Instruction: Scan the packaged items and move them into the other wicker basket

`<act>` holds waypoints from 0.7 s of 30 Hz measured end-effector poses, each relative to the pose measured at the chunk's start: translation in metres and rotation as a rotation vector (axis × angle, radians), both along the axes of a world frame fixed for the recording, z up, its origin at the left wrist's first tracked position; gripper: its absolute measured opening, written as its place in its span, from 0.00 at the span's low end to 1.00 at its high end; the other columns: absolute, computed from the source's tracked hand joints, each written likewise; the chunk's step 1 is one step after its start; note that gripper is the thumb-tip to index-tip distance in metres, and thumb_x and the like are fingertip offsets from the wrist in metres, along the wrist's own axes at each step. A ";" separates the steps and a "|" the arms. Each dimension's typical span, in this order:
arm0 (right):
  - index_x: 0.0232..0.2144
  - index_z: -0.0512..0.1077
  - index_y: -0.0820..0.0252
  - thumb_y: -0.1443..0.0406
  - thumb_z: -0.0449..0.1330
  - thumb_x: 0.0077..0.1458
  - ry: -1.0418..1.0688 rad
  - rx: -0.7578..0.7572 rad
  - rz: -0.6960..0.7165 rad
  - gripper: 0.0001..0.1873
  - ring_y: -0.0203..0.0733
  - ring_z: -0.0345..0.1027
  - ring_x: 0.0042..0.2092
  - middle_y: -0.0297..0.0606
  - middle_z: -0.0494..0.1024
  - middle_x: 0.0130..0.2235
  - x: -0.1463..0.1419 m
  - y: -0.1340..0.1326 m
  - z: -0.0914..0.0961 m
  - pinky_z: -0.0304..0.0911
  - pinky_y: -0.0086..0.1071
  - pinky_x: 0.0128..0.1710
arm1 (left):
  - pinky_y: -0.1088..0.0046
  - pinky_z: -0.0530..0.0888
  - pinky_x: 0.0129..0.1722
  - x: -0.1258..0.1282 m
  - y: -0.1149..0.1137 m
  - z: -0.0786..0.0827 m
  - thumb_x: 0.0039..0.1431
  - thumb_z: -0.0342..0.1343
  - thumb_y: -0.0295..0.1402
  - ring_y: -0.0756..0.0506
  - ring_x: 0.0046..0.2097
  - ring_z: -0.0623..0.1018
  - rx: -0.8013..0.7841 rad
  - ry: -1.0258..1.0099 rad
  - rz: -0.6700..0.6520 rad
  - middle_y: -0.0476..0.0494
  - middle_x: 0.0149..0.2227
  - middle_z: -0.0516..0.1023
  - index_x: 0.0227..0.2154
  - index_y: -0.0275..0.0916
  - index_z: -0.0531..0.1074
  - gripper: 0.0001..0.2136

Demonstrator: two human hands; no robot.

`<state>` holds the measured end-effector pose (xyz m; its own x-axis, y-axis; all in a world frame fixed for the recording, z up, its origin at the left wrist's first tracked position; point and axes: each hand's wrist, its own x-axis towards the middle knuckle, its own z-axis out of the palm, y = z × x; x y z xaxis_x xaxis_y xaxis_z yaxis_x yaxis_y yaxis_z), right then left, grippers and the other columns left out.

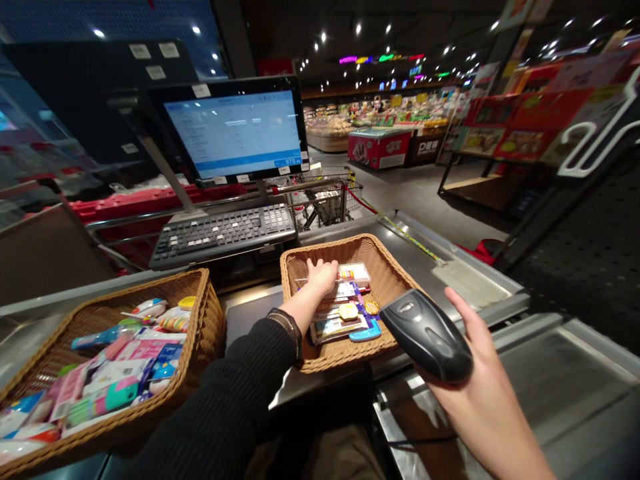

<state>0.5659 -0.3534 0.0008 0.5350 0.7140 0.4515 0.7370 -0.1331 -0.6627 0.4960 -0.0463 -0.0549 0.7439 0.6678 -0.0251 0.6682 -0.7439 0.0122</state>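
Right hand gripping a black barcode scanner! To its left, the left hand reaches inside a wicker basket, packaged goods beside it; whether it's grasping, I can't tell.

- The hall is dim overall, lit by small white ceiling lights that burn out against near-black surroundings.
- Far-off coloured signs glow, smeared and soft.
- The monitor screen shines pale blue, streaked with white reflections; most of its text is unreadable.
- The left hand and the middle basket are well lit and fairly clear.
- A soft sheen lies on the barcode scanner.
- The black sleeve sinks towards shadow.
- Wide-angle stretch and blur distort the right-hand shelves.
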 end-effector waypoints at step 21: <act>0.54 0.68 0.52 0.58 0.61 0.57 -0.133 0.014 0.085 0.23 0.64 0.56 0.68 0.43 0.52 0.72 -0.018 0.016 0.015 0.56 0.60 0.66 | 0.32 0.51 0.65 -0.059 -0.013 0.051 0.64 0.54 0.29 0.35 0.65 0.64 0.018 -0.078 -0.115 0.38 0.52 0.77 0.44 0.40 0.71 0.07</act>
